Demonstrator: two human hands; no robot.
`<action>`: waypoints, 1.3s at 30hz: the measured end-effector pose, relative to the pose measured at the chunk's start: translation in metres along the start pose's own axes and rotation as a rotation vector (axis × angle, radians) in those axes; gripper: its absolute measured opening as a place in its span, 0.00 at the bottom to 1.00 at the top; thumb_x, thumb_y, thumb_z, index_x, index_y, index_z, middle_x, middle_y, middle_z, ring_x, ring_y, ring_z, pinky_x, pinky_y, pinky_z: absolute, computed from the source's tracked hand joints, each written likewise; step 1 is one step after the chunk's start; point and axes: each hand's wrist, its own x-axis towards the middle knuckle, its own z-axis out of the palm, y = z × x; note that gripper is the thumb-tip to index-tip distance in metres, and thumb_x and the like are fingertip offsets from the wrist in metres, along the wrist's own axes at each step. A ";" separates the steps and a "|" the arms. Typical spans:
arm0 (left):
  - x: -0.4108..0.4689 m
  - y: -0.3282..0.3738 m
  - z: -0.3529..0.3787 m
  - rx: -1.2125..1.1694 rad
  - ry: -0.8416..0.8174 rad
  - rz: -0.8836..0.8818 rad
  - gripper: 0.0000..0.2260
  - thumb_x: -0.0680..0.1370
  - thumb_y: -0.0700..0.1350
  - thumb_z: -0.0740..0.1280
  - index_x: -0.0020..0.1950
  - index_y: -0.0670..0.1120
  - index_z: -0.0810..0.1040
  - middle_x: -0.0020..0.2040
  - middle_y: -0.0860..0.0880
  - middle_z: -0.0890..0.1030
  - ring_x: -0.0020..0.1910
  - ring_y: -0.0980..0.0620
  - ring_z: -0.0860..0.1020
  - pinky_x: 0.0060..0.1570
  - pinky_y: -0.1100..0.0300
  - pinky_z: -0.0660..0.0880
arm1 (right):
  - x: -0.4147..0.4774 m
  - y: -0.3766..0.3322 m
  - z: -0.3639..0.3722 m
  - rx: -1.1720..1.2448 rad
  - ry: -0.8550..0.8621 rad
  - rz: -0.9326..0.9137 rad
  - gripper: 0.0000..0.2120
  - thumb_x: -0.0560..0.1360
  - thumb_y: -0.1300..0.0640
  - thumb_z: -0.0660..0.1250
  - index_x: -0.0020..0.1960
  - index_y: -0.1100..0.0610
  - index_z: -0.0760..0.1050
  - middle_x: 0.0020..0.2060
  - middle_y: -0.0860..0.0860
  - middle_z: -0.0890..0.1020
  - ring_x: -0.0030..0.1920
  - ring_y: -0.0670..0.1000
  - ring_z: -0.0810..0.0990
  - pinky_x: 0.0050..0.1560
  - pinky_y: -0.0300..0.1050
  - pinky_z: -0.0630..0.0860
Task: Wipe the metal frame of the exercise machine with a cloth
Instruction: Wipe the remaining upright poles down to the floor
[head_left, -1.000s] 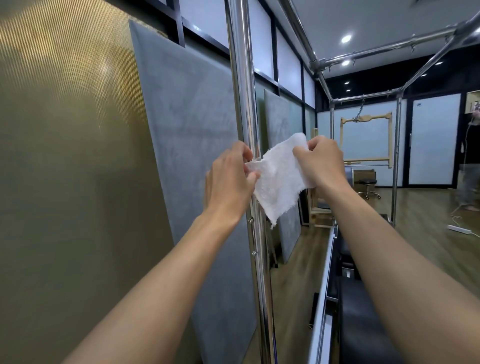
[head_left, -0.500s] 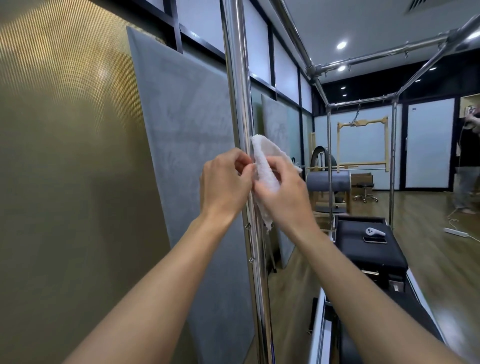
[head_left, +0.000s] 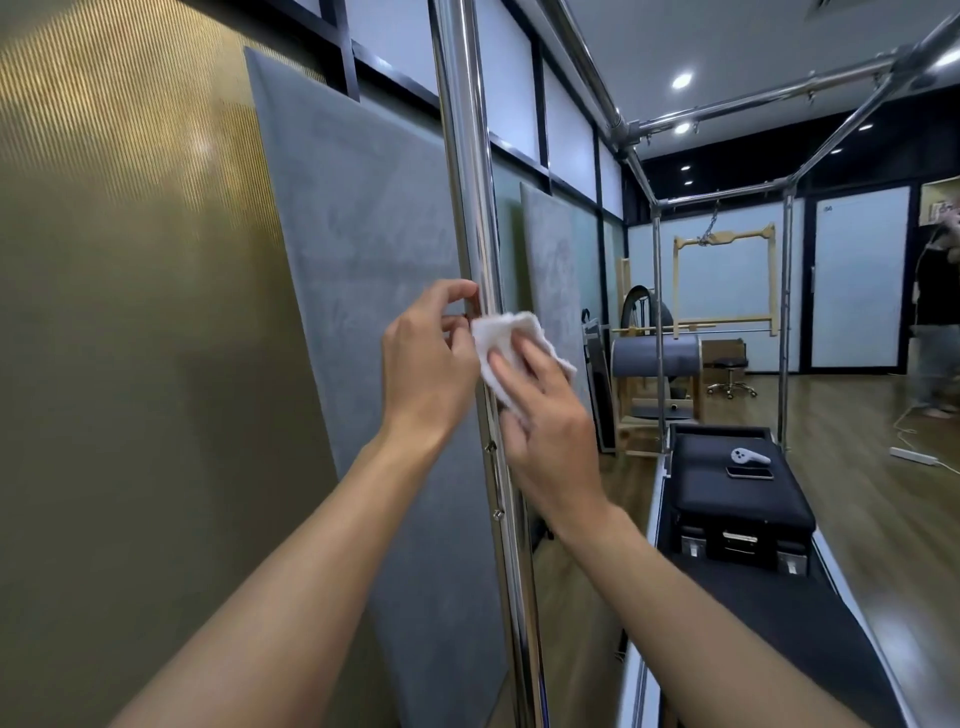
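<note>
I hold the white cloth (head_left: 506, 335) against the upright chrome pole (head_left: 467, 156) of the machine's metal frame, about level with my chest, with one hand on either side of the pole. My right hand (head_left: 550, 431) lies over the cloth with its fingers (head_left: 535, 364) fairly straight and spread, pressing the cloth onto the right face of the pole. A bunched edge of cloth shows above my fingertips and another fold sticks out past them on the far side. My left hand (head_left: 428, 364) is just left of the pole with its fingers curled, the index tip touching the metal above the cloth and the other tips at the cloth's left edge. I cannot tell whether they pinch the cloth or only touch it.

Behind my left hand a grey padded panel (head_left: 363, 249) leans on the wall, and further left is a gold-textured wall (head_left: 130, 312). Above both hands the frame's overhead rails (head_left: 753, 98) run away from me. Beyond and below my right hand lies the machine's black padded platform (head_left: 779, 514), carrying a small white handheld device (head_left: 750, 456) with a dark phone (head_left: 749, 472) just beside it. Further off past my right hand a person (head_left: 940, 312) stands on the wooden floor (head_left: 872, 545).
</note>
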 end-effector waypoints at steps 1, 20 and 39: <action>0.000 0.000 -0.001 -0.004 -0.006 -0.006 0.18 0.75 0.32 0.62 0.59 0.47 0.81 0.50 0.54 0.82 0.46 0.55 0.83 0.52 0.55 0.80 | -0.012 0.003 -0.001 0.012 -0.003 -0.012 0.23 0.74 0.61 0.63 0.68 0.56 0.76 0.69 0.55 0.73 0.68 0.57 0.72 0.68 0.50 0.71; -0.008 -0.012 -0.006 0.296 -0.162 0.226 0.08 0.75 0.38 0.72 0.53 0.46 0.81 0.67 0.49 0.74 0.52 0.44 0.80 0.48 0.47 0.80 | 0.035 0.000 -0.020 0.390 -0.132 0.288 0.14 0.77 0.55 0.70 0.61 0.50 0.73 0.55 0.43 0.80 0.55 0.37 0.78 0.56 0.41 0.78; -0.006 -0.025 -0.006 0.163 -0.112 0.105 0.07 0.73 0.36 0.73 0.47 0.47 0.80 0.41 0.51 0.79 0.39 0.51 0.77 0.45 0.49 0.77 | -0.024 -0.003 0.008 0.000 0.105 0.122 0.23 0.74 0.55 0.73 0.67 0.58 0.74 0.59 0.52 0.78 0.59 0.51 0.77 0.60 0.45 0.74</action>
